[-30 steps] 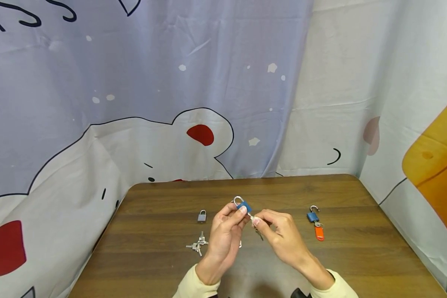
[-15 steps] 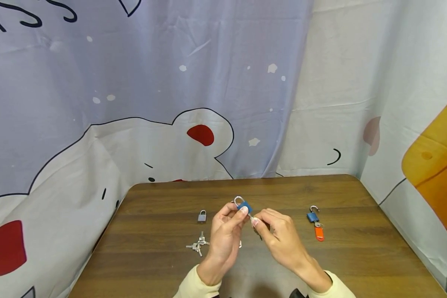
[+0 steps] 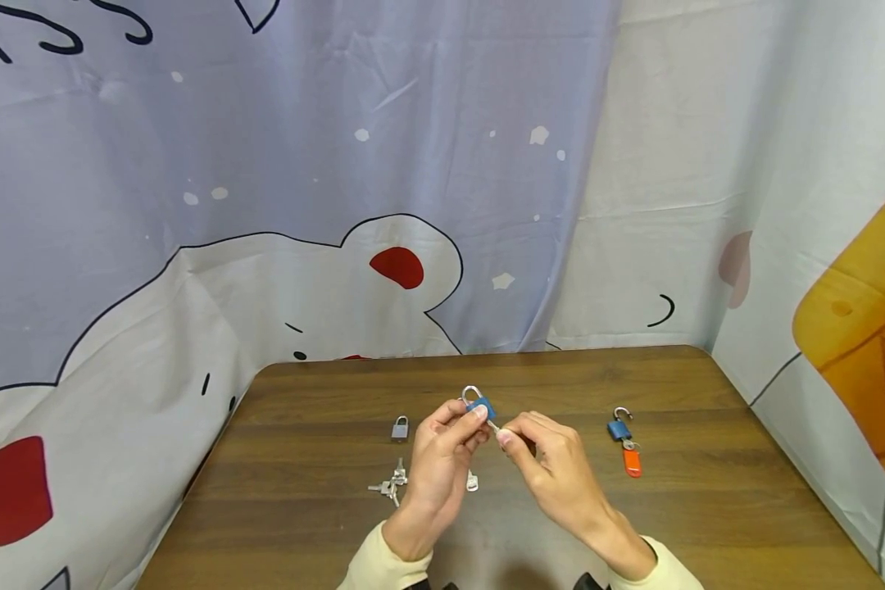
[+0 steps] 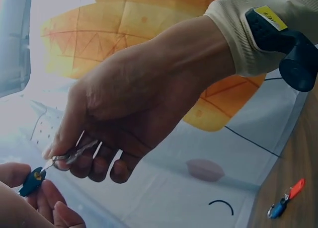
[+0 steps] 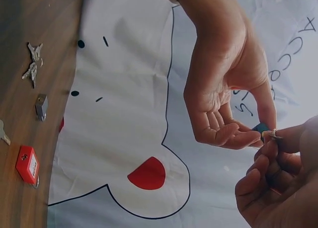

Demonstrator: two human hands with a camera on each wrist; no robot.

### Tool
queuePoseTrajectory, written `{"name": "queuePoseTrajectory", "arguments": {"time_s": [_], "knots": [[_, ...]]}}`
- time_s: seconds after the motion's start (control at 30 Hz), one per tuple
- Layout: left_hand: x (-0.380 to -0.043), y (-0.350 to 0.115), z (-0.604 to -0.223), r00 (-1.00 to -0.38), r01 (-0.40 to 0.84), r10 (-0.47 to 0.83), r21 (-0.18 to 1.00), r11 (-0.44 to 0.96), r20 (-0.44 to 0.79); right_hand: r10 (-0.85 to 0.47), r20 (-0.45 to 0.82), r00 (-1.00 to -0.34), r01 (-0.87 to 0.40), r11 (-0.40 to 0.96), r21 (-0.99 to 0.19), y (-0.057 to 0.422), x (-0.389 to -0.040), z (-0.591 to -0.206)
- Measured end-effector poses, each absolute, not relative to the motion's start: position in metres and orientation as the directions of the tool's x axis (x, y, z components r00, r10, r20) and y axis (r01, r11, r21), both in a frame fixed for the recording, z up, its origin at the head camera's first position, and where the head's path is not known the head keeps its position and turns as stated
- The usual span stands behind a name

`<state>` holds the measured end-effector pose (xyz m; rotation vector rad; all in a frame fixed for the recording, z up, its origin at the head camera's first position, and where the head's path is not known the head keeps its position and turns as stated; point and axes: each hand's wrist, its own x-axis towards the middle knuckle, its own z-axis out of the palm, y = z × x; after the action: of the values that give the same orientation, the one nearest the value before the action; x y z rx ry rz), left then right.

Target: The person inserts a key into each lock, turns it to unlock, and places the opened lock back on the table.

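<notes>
Padlocks sighted: four. One blue padlock (image 3: pixel 488 404) is gripped between thumb and fingers of the left hand (image 3: pixel 440 459), above the table (image 3: pixel 288 459). The right hand (image 3: pixel 560 471) pinches one key (image 4: pixel 48 164) at its underside; a second key (image 4: pixel 89 145) hangs from the ring (image 4: pixel 62 163). Left of that padlock lie one grey padlock (image 3: pixel 400 429) and one key cluster (image 3: pixel 392 485), count unclear; right, one open blue padlock (image 3: pixel 619 430) with one orange tag (image 3: pixel 633 463); below, one red padlock (image 5: pixel 28 164) and one loose key (image 3: pixel 472 482).
</notes>
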<state>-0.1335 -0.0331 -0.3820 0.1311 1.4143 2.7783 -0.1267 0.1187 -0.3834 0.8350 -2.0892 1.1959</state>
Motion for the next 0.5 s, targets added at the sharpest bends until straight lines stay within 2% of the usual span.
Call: {"name": "queuePoseTrajectory", "arguments": {"time_s": [0.23, 0.37, 0.5], "knots": [[-0.1349, -0.0394, -0.3808, -0.990, -0.031, 0.128, 0.825, -0.564, 0.051, -0.201, 0.723, -0.661, -0.731, 0.392, -0.559, 0.1199, -0.1261, -0.3814], [-0.1352, -0.0405, -0.3807, -0.989, -0.027, 0.135, 0.827, -0.562, 0.060, -0.190, 0.702, -0.687, -0.705, 0.408, -0.580, 0.1212, -0.1255, -0.3795], [-0.1344, -0.0397, -0.3807, -0.989, -0.028, 0.135, 0.820, -0.571, 0.060, -0.182, 0.707, -0.684, -0.705, 0.412, -0.577, 0.1215, -0.1263, -0.3794]]}}
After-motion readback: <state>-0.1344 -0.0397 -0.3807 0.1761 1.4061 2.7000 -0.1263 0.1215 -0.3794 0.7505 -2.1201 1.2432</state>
